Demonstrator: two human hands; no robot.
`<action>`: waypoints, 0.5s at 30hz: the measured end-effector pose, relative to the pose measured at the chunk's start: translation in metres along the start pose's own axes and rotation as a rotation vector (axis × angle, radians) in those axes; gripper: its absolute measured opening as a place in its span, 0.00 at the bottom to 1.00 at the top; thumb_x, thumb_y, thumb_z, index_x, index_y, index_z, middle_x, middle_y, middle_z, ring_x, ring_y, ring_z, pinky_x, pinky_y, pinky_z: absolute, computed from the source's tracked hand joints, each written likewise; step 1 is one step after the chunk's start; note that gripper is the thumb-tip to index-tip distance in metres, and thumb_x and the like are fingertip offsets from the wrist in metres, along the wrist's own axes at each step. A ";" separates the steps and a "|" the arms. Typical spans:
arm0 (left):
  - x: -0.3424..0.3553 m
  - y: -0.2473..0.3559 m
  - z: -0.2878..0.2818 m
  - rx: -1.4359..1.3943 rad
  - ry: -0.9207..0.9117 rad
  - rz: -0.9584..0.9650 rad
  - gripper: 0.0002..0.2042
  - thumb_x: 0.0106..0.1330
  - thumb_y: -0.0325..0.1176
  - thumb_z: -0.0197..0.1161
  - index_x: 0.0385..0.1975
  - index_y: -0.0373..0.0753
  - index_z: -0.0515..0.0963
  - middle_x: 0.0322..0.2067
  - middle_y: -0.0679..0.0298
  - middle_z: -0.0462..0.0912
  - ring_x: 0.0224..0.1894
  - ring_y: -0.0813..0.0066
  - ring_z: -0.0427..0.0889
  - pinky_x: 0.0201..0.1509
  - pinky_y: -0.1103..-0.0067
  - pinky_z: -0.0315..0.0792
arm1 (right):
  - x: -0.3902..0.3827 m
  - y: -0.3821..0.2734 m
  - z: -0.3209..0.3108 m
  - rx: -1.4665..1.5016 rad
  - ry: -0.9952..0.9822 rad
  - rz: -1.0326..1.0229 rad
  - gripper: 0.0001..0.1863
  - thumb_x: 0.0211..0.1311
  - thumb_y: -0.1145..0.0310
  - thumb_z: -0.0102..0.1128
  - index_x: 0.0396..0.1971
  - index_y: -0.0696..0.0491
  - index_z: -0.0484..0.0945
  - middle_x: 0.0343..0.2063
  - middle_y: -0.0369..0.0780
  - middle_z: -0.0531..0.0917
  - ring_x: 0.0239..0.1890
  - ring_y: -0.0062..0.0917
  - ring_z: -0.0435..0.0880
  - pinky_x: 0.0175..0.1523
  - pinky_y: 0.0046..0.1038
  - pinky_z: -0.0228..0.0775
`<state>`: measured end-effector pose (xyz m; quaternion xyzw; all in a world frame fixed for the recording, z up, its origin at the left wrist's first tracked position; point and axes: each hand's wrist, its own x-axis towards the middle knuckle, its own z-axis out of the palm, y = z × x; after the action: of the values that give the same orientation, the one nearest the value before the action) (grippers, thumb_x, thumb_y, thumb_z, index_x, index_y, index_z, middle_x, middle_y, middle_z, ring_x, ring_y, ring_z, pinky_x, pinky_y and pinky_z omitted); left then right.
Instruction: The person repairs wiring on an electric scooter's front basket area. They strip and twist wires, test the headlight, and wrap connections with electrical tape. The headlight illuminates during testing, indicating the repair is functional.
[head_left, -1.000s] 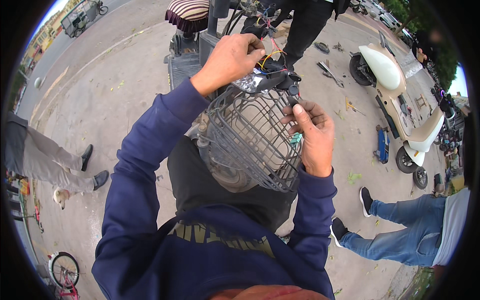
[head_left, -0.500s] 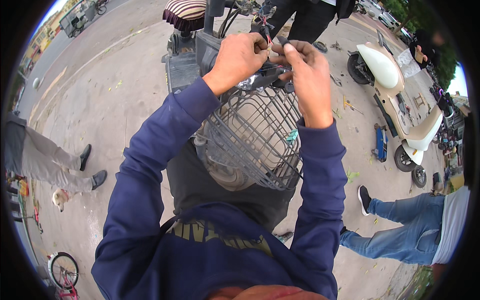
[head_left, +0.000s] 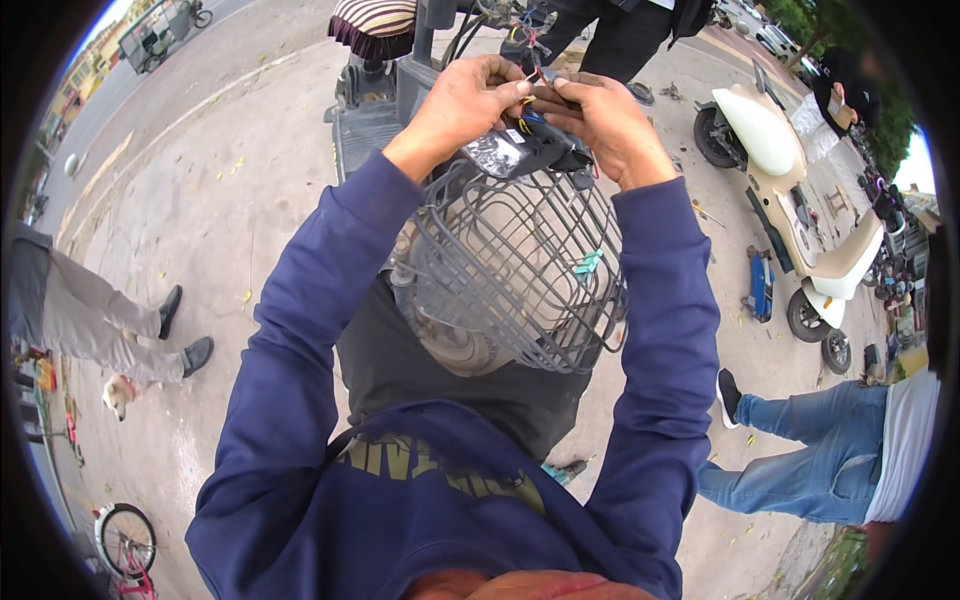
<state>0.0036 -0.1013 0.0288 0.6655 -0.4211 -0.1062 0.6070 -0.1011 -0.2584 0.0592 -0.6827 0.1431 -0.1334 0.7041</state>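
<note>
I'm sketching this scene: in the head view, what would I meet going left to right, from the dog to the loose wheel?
Dog, striped seat cover, the person's left hand, right hand, blue object on the ground, loose wheel.

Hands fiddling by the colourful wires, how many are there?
2: the left hand and the right hand, close together by the wires, just beyond the basket. No others show there, though some fingers are hidden.
</note>
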 end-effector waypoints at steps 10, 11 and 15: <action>0.000 -0.008 -0.025 -0.192 -0.273 -0.166 0.16 0.69 0.29 0.62 0.52 0.26 0.74 0.43 0.53 0.85 0.45 0.75 0.85 0.54 0.83 0.78 | -0.005 0.004 0.002 0.146 -0.041 0.005 0.13 0.69 0.72 0.54 0.46 0.66 0.76 0.42 0.47 0.84 0.43 0.31 0.86 0.49 0.29 0.81; 0.000 -0.007 -0.026 -0.182 -0.270 -0.161 0.16 0.69 0.29 0.62 0.52 0.26 0.74 0.43 0.53 0.85 0.45 0.75 0.85 0.54 0.83 0.78 | -0.004 0.004 0.004 0.156 -0.041 0.005 0.12 0.69 0.72 0.54 0.45 0.66 0.76 0.42 0.47 0.84 0.43 0.31 0.86 0.49 0.29 0.81; -0.002 -0.009 -0.024 -0.160 -0.213 -0.137 0.16 0.68 0.28 0.62 0.52 0.26 0.74 0.42 0.53 0.85 0.44 0.75 0.85 0.52 0.82 0.79 | -0.003 0.001 0.016 0.177 -0.021 -0.009 0.11 0.69 0.72 0.54 0.44 0.63 0.77 0.41 0.44 0.85 0.42 0.28 0.86 0.48 0.28 0.80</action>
<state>0.0218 -0.0833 0.0255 0.6272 -0.4270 -0.2507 0.6012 -0.0975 -0.2421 0.0588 -0.6197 0.1201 -0.1414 0.7626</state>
